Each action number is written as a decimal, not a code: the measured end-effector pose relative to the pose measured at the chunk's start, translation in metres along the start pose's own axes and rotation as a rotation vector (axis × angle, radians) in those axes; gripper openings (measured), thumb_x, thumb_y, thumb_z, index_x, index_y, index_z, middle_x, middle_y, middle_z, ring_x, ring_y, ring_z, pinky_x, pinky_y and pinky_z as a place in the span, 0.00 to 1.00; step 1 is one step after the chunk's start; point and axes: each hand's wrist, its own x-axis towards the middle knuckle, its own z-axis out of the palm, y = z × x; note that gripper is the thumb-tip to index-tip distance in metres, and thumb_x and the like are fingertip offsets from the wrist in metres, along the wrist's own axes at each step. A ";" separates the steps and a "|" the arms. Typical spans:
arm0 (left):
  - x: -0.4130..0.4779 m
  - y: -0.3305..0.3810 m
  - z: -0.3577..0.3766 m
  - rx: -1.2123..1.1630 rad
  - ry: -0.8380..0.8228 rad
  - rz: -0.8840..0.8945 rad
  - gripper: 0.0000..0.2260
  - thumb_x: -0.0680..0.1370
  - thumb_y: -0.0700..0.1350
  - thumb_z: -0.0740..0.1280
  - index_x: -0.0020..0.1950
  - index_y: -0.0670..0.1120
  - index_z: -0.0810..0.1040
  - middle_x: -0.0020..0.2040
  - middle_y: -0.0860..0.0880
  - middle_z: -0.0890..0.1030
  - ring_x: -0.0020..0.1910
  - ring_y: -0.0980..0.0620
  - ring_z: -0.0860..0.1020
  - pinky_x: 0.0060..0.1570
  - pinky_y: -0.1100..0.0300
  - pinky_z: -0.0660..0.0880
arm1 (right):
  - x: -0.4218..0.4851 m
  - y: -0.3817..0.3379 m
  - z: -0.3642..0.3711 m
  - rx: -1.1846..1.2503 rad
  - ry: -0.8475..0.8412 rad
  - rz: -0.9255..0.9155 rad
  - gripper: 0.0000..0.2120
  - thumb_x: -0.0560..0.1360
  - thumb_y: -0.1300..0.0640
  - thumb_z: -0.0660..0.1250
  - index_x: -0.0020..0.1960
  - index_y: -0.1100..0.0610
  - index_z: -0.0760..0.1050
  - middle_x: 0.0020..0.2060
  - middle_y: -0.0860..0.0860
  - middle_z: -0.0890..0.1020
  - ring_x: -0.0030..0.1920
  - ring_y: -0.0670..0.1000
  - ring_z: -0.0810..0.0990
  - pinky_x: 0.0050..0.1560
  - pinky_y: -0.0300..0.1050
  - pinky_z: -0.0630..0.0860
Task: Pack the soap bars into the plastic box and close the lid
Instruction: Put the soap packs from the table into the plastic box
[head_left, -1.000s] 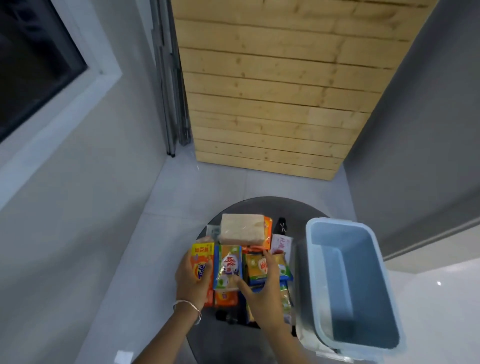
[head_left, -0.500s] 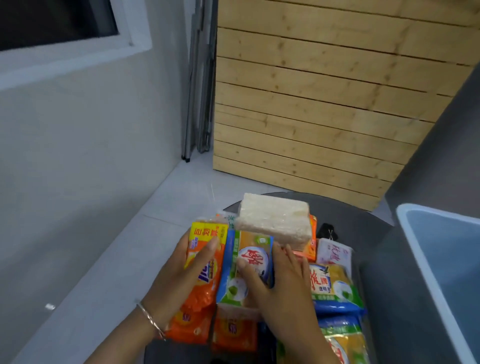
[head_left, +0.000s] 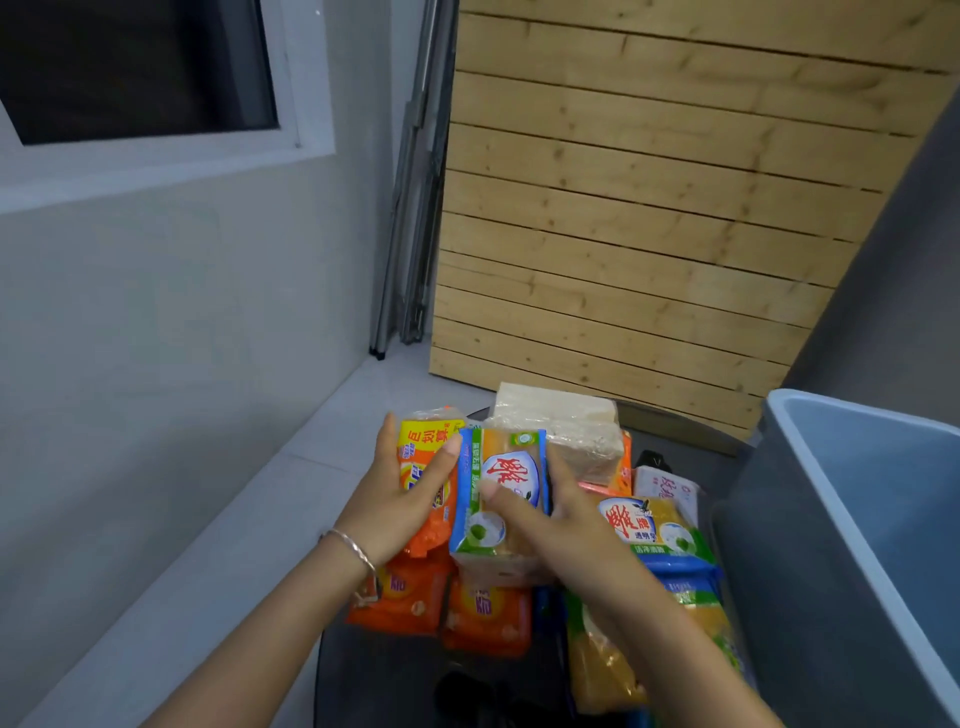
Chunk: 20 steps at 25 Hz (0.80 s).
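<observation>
Several wrapped soap bars lie piled on a dark round table (head_left: 384, 675). My left hand (head_left: 395, 504) grips an orange and yellow soap pack (head_left: 428, 441) at the pile's left. My right hand (head_left: 561, 525) holds a blue, green and yellow soap pack (head_left: 501, 462) in the middle, thumb on its front and fingers behind it. A pale bare soap block (head_left: 558, 421) lies at the back of the pile. More orange packs (head_left: 488, 613) and yellow-green packs (head_left: 660, 530) lie in front and to the right. The open light-blue plastic box (head_left: 857, 519) stands at the right, its inside empty where visible. No lid is in view.
A wooden slat panel (head_left: 649, 208) leans against the wall behind the table. Folded metal rails (head_left: 415, 208) stand in the corner. A window (head_left: 135, 67) is at upper left. Grey floor tiles (head_left: 234, 545) lie left of the table.
The view has come closer to the pile and swung left, cutting off most of the box. Both hands have closed further around their soap packs.
</observation>
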 end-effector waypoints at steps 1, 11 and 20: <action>-0.001 -0.001 -0.001 0.007 -0.009 -0.007 0.29 0.74 0.63 0.58 0.72 0.59 0.54 0.48 0.63 0.75 0.36 0.69 0.76 0.28 0.75 0.70 | -0.001 -0.001 -0.005 -0.018 -0.058 -0.031 0.18 0.69 0.56 0.74 0.54 0.45 0.71 0.41 0.39 0.86 0.42 0.38 0.85 0.36 0.29 0.78; -0.011 -0.007 -0.010 -0.016 -0.038 0.000 0.23 0.75 0.62 0.56 0.69 0.59 0.60 0.48 0.60 0.78 0.41 0.62 0.79 0.30 0.72 0.73 | 0.017 -0.007 -0.034 -0.544 -0.267 -0.010 0.63 0.58 0.50 0.82 0.76 0.41 0.39 0.69 0.46 0.67 0.64 0.46 0.73 0.66 0.44 0.71; -0.043 0.030 -0.013 0.145 0.127 0.093 0.30 0.77 0.58 0.58 0.75 0.47 0.57 0.74 0.47 0.63 0.72 0.49 0.63 0.67 0.55 0.63 | -0.026 -0.032 -0.028 -0.311 -0.008 -0.271 0.54 0.58 0.58 0.82 0.75 0.47 0.53 0.65 0.51 0.72 0.59 0.44 0.78 0.61 0.46 0.77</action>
